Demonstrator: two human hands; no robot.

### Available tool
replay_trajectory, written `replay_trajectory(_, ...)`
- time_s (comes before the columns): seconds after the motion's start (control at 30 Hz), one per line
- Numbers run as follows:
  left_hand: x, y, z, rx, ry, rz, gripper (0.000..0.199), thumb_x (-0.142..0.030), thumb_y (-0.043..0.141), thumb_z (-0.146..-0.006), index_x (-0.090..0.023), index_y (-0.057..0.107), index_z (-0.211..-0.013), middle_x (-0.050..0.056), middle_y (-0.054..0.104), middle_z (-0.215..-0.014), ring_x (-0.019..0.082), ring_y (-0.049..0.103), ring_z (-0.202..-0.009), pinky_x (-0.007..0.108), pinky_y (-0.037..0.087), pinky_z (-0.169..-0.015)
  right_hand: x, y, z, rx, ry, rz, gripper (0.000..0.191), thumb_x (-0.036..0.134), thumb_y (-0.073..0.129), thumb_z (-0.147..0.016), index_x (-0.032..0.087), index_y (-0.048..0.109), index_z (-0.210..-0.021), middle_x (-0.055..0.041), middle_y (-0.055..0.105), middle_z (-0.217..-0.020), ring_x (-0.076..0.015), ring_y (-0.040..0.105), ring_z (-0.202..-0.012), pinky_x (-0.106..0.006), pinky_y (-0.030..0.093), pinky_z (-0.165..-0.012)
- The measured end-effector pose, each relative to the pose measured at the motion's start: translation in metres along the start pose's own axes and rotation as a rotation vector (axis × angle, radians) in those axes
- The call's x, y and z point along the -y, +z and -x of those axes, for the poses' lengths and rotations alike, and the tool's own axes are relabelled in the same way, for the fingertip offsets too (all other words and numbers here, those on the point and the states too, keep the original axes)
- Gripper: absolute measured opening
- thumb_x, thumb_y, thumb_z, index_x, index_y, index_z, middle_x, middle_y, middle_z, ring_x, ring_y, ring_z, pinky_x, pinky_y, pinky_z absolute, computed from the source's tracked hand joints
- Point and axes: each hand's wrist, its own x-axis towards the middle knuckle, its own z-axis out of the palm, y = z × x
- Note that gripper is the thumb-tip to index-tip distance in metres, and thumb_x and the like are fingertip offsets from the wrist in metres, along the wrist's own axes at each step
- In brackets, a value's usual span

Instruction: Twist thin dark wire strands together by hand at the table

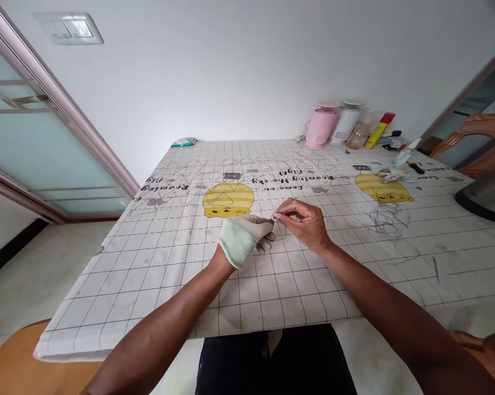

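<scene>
My left hand (pixel 247 236) wears a pale green and white glove, and its thumb and fingers are pinched together above the tablecloth (pixel 157 274). Bare, my right hand (pixel 303 220) meets it fingertip to fingertip, also closed in a pinch. Something thin and small shows between the two hands, too tiny to make out; a fine dark strand seems to curve below the right fingers. On the cloth to the right lies a tangle of thin dark wire or thread (pixel 389 219). A yellow printed figure (pixel 228 198) on the cloth is just beyond the gloved hand.
Along the wall stand a pink device (pixel 321 127), a white device (pixel 346 125) and a yellow can with red cap (pixel 379 131). A clear spray bottle (pixel 405 153) and another glove (pixel 397 174) are at the right. A metal kettle-like object (pixel 488 195) sits at the right edge.
</scene>
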Motion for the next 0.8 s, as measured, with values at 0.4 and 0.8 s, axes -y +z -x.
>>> replay_trajectory(0.4,0.011,0.001,-0.001,-0.138,0.116,-0.098,0.013,-0.026,0.063,-0.091,-0.018,0.073,-0.088,0.002,0.073,-0.072,0.01,0.063,-0.051,0.019,0.045,-0.044,0.008,-0.007,0.0,0.059,-0.051,0.047,0.005,0.026,0.073,-0.095,0.025,0.077,-0.091,-0.0034,0.076,-0.091,-0.0191,0.07,-0.084,-0.032,0.053,-0.066)
replay_trajectory(0.8,0.007,0.002,-0.003,-0.016,0.019,0.091,0.012,-0.017,0.062,-0.088,-0.015,0.069,-0.079,0.005,0.072,-0.073,0.012,0.065,-0.05,0.023,0.052,-0.045,0.001,-0.006,0.002,0.123,-0.02,-0.061,0.011,0.027,0.077,-0.094,0.031,0.085,-0.101,-0.0041,0.081,-0.102,-0.023,0.076,-0.096,-0.042,0.063,-0.085)
